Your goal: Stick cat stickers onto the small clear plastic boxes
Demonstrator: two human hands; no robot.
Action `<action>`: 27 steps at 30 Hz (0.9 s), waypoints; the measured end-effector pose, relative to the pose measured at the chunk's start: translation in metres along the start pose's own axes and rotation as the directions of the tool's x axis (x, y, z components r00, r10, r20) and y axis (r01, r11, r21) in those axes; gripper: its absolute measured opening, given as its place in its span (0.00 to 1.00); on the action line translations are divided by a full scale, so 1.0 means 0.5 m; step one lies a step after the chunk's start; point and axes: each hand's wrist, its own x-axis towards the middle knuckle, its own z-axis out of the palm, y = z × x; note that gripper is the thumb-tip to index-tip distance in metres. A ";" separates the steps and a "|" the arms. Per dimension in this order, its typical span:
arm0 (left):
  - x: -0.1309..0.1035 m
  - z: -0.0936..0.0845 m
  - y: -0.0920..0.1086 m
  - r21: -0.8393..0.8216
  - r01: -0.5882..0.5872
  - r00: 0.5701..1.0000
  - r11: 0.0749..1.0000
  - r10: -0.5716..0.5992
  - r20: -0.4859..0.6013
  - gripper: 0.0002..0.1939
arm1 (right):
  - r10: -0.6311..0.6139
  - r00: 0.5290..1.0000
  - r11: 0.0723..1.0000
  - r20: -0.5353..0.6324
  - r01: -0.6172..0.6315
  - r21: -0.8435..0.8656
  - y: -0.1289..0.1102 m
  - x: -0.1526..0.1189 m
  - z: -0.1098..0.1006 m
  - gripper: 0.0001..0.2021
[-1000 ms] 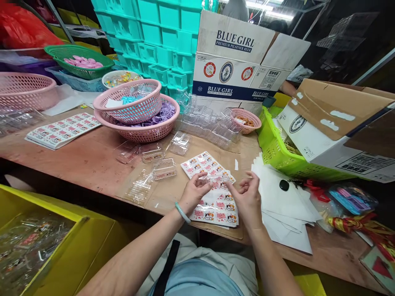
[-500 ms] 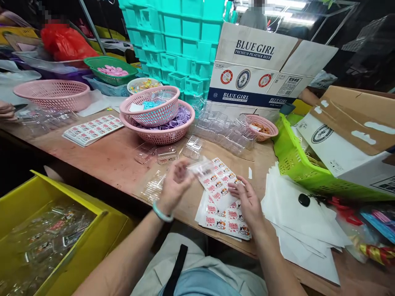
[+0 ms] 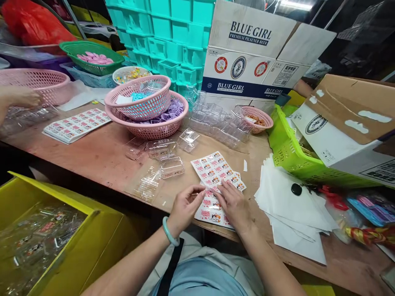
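Note:
My left hand (image 3: pixel 187 209), with a pale green bangle at the wrist, has thumb and forefinger brought together at the left edge of a sticker sheet (image 3: pixel 212 166) printed with cartoon cats and pink lettering. My right hand (image 3: pixel 234 205) lies over the same sheet, fingers stretched out and pressing on it. Beneath is a stack of similar sheets (image 3: pixel 212 213), partly covered by the right hand. Left of the sheets, a small clear plastic box (image 3: pixel 172 166) with a printed label rests on the table, beside other clear boxes (image 3: pixel 162 148).
Pink baskets (image 3: pixel 148 129) of purple and blue pieces stand behind the boxes. A yellow bin (image 3: pixel 108 234) holds clear boxes at lower left. White sheets (image 3: pixel 290 205) and a green crate (image 3: pixel 296 156) lie right. Another person's hand (image 3: pixel 18 100) shows at far left.
My left hand has let go of a clear plastic box, now on the table, and moved down to the sticker sheet's edge. My right hand has settled flatter on the sheet. The view has shifted slightly.

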 end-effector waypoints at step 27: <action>0.024 0.061 -0.003 -0.117 0.216 0.940 0.969 -0.174 0.294 0.13 | 0.566 0.800 0.303 0.201 -0.428 0.851 -0.042 -0.016 -0.034 0.06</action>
